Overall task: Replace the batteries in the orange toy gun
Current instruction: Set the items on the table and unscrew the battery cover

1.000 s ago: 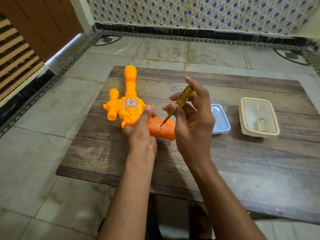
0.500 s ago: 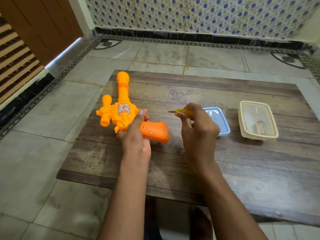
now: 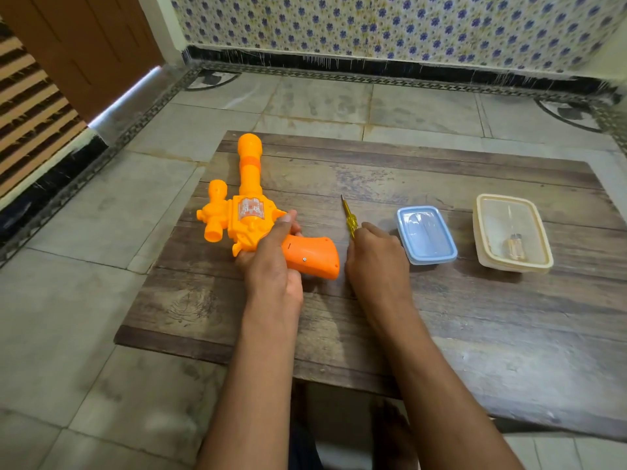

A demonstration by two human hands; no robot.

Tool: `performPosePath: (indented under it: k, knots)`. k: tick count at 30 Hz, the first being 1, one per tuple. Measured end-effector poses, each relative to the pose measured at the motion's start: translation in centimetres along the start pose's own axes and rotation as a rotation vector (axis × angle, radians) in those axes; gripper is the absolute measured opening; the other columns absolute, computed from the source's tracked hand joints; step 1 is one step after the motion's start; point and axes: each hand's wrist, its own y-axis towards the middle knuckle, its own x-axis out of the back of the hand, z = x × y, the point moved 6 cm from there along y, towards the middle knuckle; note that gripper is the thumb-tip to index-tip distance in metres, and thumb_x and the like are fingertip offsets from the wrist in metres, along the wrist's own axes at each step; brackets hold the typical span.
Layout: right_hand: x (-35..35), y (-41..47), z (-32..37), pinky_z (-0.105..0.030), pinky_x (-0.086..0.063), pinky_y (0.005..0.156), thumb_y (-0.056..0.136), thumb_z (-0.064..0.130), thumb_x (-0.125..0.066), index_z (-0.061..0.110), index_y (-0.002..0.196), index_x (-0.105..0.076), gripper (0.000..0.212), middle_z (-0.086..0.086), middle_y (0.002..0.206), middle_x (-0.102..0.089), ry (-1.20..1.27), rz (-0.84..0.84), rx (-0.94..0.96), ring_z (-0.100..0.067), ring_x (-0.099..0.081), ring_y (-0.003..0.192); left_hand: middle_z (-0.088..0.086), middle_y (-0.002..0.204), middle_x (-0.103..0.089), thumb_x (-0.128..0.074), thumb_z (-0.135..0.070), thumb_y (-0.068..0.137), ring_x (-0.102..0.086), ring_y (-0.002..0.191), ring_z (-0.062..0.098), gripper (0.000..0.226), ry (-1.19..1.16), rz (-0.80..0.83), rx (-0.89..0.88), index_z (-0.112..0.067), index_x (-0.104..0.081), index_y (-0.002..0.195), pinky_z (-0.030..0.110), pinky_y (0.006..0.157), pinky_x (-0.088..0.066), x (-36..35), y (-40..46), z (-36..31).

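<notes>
Orange toy gun [image 3: 251,212] lay on the wooden table [image 3: 475,317], the left hand [image 3: 271,259] gripping its body by the handle. Just beside, the right hand [image 3: 376,262] held a yellow-handled screwdriver [image 3: 349,218], tip pointing away.

Low wooden desk [image 3: 441,317] w/ dark, worn planks sits on a grey tiled floor [image 3: 84,300]. Patterned black-and-white border strip [image 3: 373,78] runs along floor's far edge & down the left side. Far wall [image 3: 390,25] is tiled white w/ small blue flowers, black skirting [image 3: 373,64] at its base. Brown wooden door [image 3: 84,45] far left; bright daylight shows thru the gap under it.
</notes>
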Motion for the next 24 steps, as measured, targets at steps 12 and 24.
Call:
performPosePath:
  k: [12,24]
  knots:
    - [0.5,-0.1,0.4,-0.039,-0.040,0.062,0.092,0.015,-0.068,-0.002,0.082,-0.061,0.021,-0.021,0.092,-0.066,0.063,0.026,-0.048,-0.044,-0.063,0.081,0.023,0.105,-0.073,-0.075,0.004,0.084,-0.066,0.071,0.018,0.021,0.050,0.003,0.009,-0.012,-0.064,0.093,0.024,0.058,-0.053,0.2,0.4,0.1]
    - [3.6,-0.9,2.1,-0.040,-0.052,0.068,0.097,0.020,-0.062,0.005,0.083,-0.075,0.024,-0.010,0.074,-0.073,0.538,-0.149,-0.140,-0.024,-0.065,0.069,0.005,0.078,-0.071,-0.070,0.000,0.091,-0.064,0.067,0.014,0.029,0.064,0.088,-0.105,-0.001,-0.063,0.120,0.024,0.056,-0.055,-0.9,-0.5,-0.7]
